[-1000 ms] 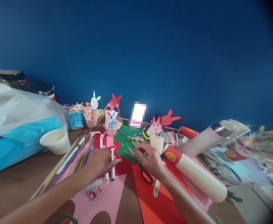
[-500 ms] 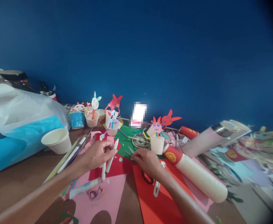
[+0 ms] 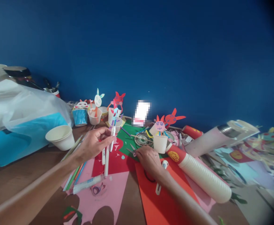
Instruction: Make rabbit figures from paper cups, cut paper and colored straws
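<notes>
My left hand [image 3: 95, 144] is closed in a pinch around a white marker pen [image 3: 113, 134], held nearly upright. Just under that hand, more white pens [image 3: 107, 162] lie on red paper [image 3: 120, 167]. My right hand [image 3: 151, 161] rests over a pair of scissors, its fingers curled around them. The scissor blades [image 3: 130, 149] point up and left over green paper [image 3: 129, 134], and part of the dark handle loop shows below the palm. Close to my right wrist lies a white box cutter [image 3: 158, 188] on orange-red paper [image 3: 151, 209].
Paper-cup figures with animal faces, such as a pink one [image 3: 160, 125], stand along the blue wall [image 3: 137, 47]. A stack of paper cups [image 3: 203, 176] and a tumbler [image 3: 203, 140] lie at right. At left are a plastic bag [image 3: 33, 125], an upright cup [image 3: 62, 139] and a glue tube [image 3: 87, 183].
My left hand has lifted a little and turned the white marker pen more upright. My right hand stays over the scissors. The whole view has shifted slightly.
</notes>
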Available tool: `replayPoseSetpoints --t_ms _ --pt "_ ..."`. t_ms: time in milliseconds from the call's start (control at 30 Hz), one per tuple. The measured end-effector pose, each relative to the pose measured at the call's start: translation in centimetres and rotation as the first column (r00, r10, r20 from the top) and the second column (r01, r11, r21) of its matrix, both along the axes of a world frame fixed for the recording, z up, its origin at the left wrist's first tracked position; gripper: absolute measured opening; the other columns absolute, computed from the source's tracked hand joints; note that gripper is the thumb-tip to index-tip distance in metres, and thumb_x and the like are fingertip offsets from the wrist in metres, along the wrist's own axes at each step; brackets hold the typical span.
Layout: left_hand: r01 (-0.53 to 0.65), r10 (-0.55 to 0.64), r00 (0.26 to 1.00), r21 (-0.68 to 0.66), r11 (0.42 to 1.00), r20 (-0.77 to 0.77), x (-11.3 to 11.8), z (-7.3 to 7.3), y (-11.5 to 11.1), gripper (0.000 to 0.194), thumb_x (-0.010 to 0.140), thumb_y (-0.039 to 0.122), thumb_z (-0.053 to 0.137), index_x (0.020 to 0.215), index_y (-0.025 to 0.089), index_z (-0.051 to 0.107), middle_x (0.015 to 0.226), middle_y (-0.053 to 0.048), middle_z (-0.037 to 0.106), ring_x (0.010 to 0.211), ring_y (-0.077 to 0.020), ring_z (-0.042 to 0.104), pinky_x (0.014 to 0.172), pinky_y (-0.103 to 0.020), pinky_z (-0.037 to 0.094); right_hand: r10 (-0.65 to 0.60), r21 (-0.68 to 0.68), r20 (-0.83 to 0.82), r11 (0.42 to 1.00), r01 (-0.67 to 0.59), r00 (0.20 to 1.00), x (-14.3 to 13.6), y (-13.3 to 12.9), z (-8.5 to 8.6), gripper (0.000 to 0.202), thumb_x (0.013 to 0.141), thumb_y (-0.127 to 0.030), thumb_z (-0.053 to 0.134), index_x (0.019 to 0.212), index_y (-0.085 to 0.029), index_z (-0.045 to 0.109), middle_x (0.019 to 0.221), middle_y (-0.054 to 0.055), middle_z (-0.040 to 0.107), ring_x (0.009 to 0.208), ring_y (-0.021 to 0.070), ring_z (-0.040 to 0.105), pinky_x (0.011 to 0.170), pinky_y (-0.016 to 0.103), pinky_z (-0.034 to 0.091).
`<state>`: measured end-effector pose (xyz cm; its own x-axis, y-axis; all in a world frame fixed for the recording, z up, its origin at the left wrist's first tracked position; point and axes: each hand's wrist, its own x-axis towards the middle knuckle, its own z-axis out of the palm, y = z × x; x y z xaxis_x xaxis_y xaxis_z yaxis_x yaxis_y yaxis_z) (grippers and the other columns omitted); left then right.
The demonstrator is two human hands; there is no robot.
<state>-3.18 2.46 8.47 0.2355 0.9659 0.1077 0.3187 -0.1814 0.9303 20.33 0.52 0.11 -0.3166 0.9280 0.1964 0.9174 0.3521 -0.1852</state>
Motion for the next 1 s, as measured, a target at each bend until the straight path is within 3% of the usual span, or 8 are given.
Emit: replayPoseSetpoints --t_ms 300,500,667,767,867,1000 --pt "0.014 -0.014 0.999 -0.019 1.000 0.045 -0.2 0.1 -0.1 0.017 0.071 0.033 0.058 0.077 0.017 0.054 0.065 0.001 0.060 0.059 -0.0143 0.059 0.059 -0.026 0.047 -0.011 0.047 -0.016 0.999 0.012 1.000 0.0 -0.1 0.1 0.020 0.085 -0.022 0.047 0.071 -0.020 0.060 0.071 0.004 0.062 0.073 0.0181 0.054 0.064 0.026 0.033" --pt "-0.102 0.096 0.987 0.042 0.994 0.129 -1.1 -1.0 0.3 0.019 0.072 0.033 0.060 0.080 0.017 0.053 0.064 0.002 0.059 0.054 -0.0110 0.056 0.050 -0.021 0.042 -0.003 0.053 -0.055 0.999 0.006 0.998 -0.1 -0.4 0.7 0.018 0.085 -0.023 0.047 0.073 -0.020 0.060 0.073 0.004 0.061 0.075 0.0186 0.054 0.066 0.027 0.032" --pt "-0.144 0.126 0.975 0.091 0.985 0.186 -2.2 -0.6 0.7 0.018 0.072 0.032 0.061 0.079 0.017 0.054 0.064 0.003 0.057 0.055 -0.0095 0.054 0.052 -0.020 0.043 0.060 0.042 -0.077 0.998 -0.057 0.995 -0.3 -0.4 0.9 0.018 0.086 -0.019 0.046 0.077 -0.020 0.062 0.074 0.003 0.061 0.075 0.0169 0.054 0.068 0.026 0.033" --pt "-0.145 0.126 0.972 0.083 0.986 0.199 -2.4 -0.5 1.0 0.018 0.072 0.032 0.061 0.078 0.017 0.054 0.060 0.004 0.053 0.049 -0.0077 0.050 0.046 -0.019 0.040 0.114 0.038 -0.069 0.993 -0.111 0.991 -0.7 -0.1 1.5 0.017 0.085 -0.018 0.047 0.078 -0.020 0.062 0.076 0.003 0.062 0.075 0.0164 0.055 0.069 0.026 0.034" --pt "-0.147 0.133 0.969 0.055 0.988 0.209 -2.5 -0.8 1.2 0.021 0.070 0.035 0.062 0.078 0.017 0.055 0.063 0.003 0.056 0.050 -0.0084 0.051 0.044 -0.018 0.038 0.182 0.027 -0.044 0.983 -0.180 0.982 -1.4 0.3 2.5 0.016 0.084 -0.018 0.048 0.078 -0.021 0.063 0.075 0.002 0.063 0.075 0.0161 0.056 0.069 0.026 0.034" --pt "-0.158 0.144 0.965 0.046 0.986 0.217 -2.5 -0.9 1.2 0.027 0.068 0.037 0.063 0.085 0.016 0.059 0.072 -0.001 0.061 0.060 -0.0119 0.056 0.051 -0.020 0.043 0.278 0.004 -0.010 0.961 -0.278 0.961 -3.3 0.5 3.4 0.018 0.085 -0.019 0.047 0.081 -0.022 0.064 0.076 0.002 0.066 0.075 0.0155 0.058 0.070 0.025 0.034"
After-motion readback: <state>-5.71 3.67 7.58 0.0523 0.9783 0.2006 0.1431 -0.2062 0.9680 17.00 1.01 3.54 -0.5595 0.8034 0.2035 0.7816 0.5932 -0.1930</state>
